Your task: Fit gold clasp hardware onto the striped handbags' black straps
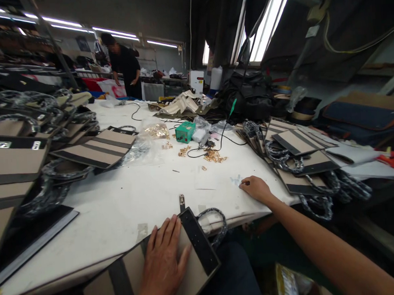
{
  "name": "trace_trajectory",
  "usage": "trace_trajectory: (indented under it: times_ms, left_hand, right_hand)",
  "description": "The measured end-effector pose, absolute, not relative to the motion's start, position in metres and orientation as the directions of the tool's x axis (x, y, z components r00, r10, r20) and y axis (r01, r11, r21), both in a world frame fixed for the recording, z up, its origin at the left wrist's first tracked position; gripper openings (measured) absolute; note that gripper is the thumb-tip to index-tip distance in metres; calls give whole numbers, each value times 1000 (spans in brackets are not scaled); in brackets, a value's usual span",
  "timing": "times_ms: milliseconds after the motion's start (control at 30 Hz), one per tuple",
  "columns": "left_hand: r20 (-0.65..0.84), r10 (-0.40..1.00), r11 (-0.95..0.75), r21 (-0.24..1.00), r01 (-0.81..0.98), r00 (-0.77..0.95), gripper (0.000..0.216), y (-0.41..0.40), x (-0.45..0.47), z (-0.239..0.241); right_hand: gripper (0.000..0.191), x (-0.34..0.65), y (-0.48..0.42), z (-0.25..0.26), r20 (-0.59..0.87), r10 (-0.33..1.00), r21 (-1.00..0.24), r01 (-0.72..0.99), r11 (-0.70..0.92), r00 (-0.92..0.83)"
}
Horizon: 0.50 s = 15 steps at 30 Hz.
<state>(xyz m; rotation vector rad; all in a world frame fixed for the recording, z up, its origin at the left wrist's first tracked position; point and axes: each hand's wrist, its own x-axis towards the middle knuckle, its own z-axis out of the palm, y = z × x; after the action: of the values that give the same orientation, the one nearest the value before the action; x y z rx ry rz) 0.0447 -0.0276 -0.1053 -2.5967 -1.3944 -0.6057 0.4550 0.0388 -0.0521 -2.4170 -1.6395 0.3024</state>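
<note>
My left hand (166, 256) lies flat, fingers stretched, on a beige handbag (134, 265) with dark stripes, tilted across my lap and the table edge. A plastic-wrapped ring handle (223, 221) sticks out from its far side, and a dark strap with a metal clasp (182, 199) points up from its corner. Over at the right, my right hand (255, 188) rests on the white table (159, 190) with thumb and fingers pinched together. Small pale bluish scraps (235, 180) lie right at its fingertips; whether any is between them I cannot make out.
Gold metal fittings (215, 155) are heaped mid-table near a green box (185, 132) with a black cable. Similar bags are stacked at left (14, 161) and right (300, 141). A person (125, 67) in dark clothes stands beyond the table.
</note>
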Motion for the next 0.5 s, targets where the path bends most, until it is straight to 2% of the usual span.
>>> trace_trajectory:
  times_ms: [267, 500]
  left_hand:
    - [428, 766, -569, 102, 816, 480, 62, -27, 47, -104]
    - [412, 782, -561, 137, 816, 468, 61, -29, 46, -104]
  right_hand:
    - [22, 465, 45, -61, -85, 915, -317, 860, -400, 394]
    - [18, 469, 47, -52, -116, 956, -311, 904, -292, 269]
